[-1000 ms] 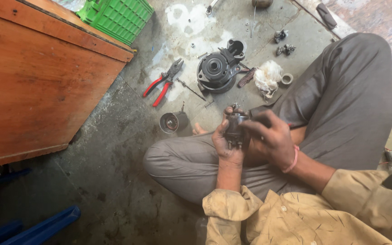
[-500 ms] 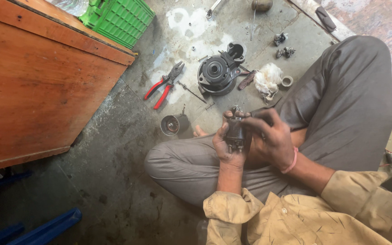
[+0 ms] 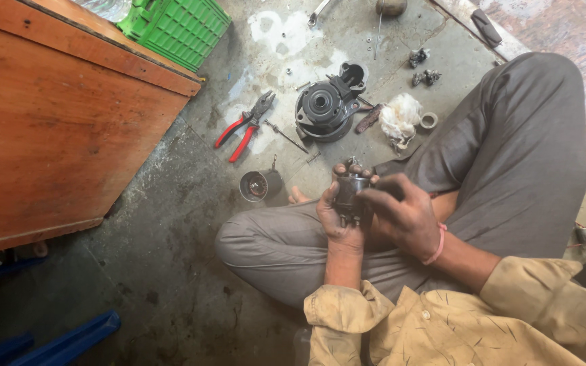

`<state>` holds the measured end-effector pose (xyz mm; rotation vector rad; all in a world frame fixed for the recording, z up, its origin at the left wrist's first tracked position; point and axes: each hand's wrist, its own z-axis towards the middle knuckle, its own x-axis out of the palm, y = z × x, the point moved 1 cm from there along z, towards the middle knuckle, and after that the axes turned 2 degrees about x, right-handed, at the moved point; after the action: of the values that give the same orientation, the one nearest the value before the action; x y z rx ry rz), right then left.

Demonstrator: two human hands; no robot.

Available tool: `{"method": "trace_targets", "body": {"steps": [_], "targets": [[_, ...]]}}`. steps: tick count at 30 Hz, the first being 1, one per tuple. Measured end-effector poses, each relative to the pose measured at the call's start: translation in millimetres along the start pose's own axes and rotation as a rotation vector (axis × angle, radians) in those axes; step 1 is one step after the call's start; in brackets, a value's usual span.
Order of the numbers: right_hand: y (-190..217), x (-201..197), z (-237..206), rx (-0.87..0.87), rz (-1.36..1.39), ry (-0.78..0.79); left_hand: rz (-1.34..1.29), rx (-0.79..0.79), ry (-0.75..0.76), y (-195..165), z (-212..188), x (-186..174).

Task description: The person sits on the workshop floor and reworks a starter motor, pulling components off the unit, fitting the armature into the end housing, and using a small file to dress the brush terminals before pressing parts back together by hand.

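Seated worker, seen from above, legs crossed on a concrete floor (image 3: 171, 224). Nearest the camera, both forearms emerge from tan shirt sleeves (image 3: 401, 325). The left hand (image 3: 337, 217) cups a small dark cylindrical metal part (image 3: 350, 193) from below and from its left side, fingers curled up around it; its grip is closed on the part. The right hand (image 3: 405, 213), a pink band at its wrist, lies over the part's right side with its fingertips on the top edge; how tightly it holds cannot be told. The part sits above the lap, between the two hands, over grey trousers (image 3: 496, 156).

Just beyond the left knee, a short metal cup (image 3: 258, 185) stands on the floor. Farther out lie red-handled pliers (image 3: 244, 125), with a thin metal rod (image 3: 285, 137) beside them. To their right rests a round black motor housing (image 3: 327, 105), and next to it a crumpled white rag (image 3: 400, 116) with a small pale ring (image 3: 429, 120) just beside the rag. Small dark metal pieces (image 3: 425, 68) lie farther still.

At the left stands a brown wooden cabinet (image 3: 55, 129); behind it, a green plastic crate (image 3: 178, 27).
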<state>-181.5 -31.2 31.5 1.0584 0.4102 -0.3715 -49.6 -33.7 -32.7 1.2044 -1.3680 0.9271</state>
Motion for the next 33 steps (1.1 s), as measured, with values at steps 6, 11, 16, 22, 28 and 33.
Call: {"method": "trace_targets", "body": {"steps": [6, 11, 16, 22, 28, 33], "targets": [[2, 1, 2, 0.055, -0.004, -0.006, -0.065, -0.018, -0.017, -1, -1, -2], [5, -2, 4, -0.113, 0.027, -0.002, -0.017, 0.032, 0.061, -1, 3, 0], [-3, 1, 5, 0.154, -0.057, -0.071, -0.079, -0.039, -0.003, -2, -4, 3], [-6, 0, -3, 0.214, 0.065, -0.043, -0.141, -0.058, 0.028, 0, -4, 3], [-11, -3, 7, 0.272, 0.083, -0.034, -0.111, -0.080, -0.072, 0, -4, 12], [-11, -7, 7, 0.326, 0.133, -0.070, 0.043, -0.100, -0.013, 0, -5, 20]]}}
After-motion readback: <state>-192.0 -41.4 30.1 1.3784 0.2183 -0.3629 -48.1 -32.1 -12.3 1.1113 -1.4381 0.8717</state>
